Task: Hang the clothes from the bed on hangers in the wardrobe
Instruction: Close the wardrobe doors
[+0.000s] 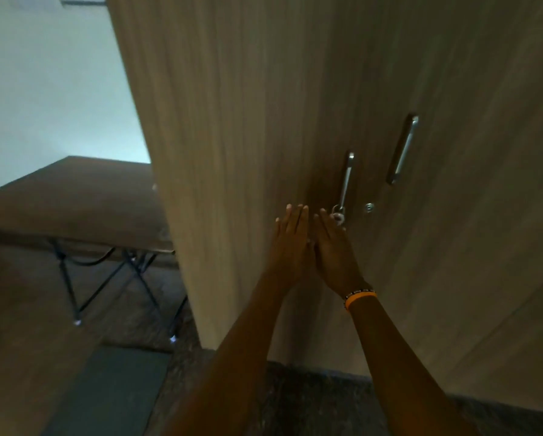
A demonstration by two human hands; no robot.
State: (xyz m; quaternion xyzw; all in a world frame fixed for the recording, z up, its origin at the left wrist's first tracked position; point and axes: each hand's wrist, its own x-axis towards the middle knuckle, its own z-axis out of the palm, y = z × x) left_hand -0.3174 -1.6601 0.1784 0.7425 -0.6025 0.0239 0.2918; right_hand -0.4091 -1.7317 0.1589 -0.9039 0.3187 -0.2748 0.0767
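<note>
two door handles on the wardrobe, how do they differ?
The left handle has a key ring hanging at its lower end; the right handle has nothing on it. The left handle sits lower in the picture and close to the right hand; the right handle sits higher, away from both hands. A small round lock lies between them, below the right handle. Both are slim metal bars on wardrobe doors that look closed.

Both hands lay flat with straight fingers against the closed wooden wardrobe (232, 121), the left hand (290, 243) just beside the right hand (334, 250). A key (338, 214) hung below the nearer metal handle (346, 180), by the right fingertips. A brown table (68, 196) stood to the left.
</note>
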